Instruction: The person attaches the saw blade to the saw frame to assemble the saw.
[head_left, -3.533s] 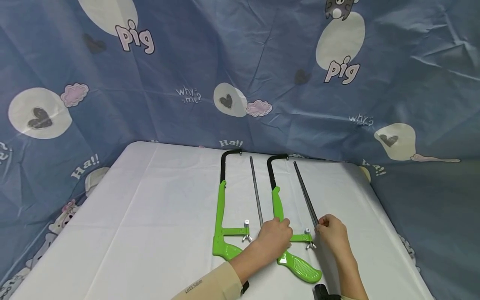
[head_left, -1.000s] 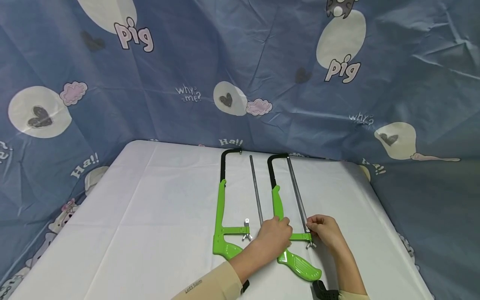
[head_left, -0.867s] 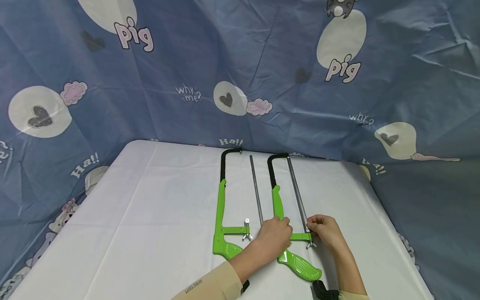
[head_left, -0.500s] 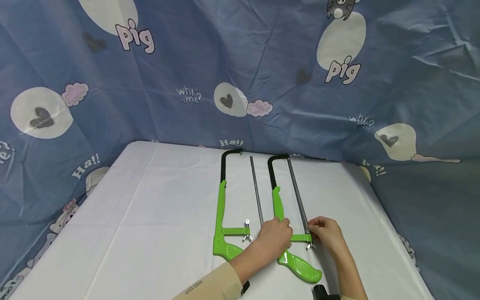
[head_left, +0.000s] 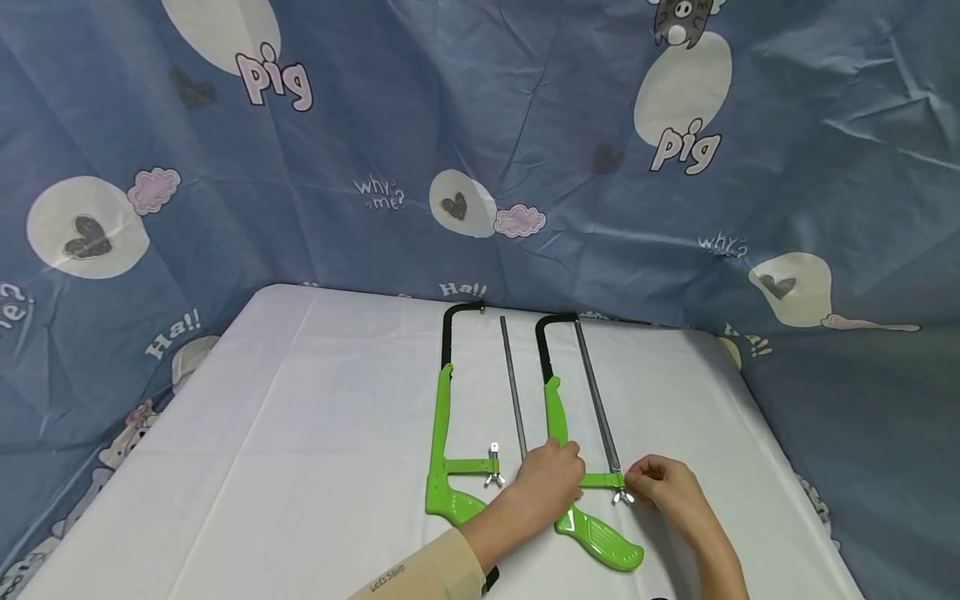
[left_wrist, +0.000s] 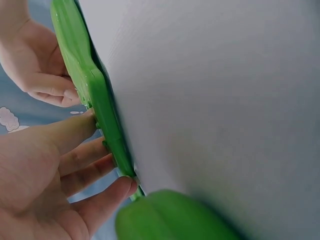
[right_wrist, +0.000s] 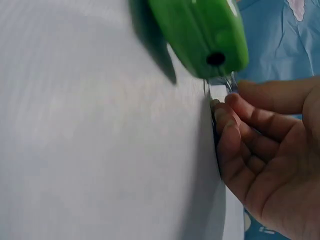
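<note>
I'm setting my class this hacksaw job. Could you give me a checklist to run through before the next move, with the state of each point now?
1. Held saw frame steadied: ok, the left hand grips it.
2. Its blade lined up: ok, it runs from the black hooked end to the green crossbar.
3. Right hand at the wing nut: cannot tell; the fingers are close by, but contact is unclear.
4. Blade tight: cannot tell from these views.
5. Other saw frame fitted: not ok, the spare blade lies apart from it.
</note>
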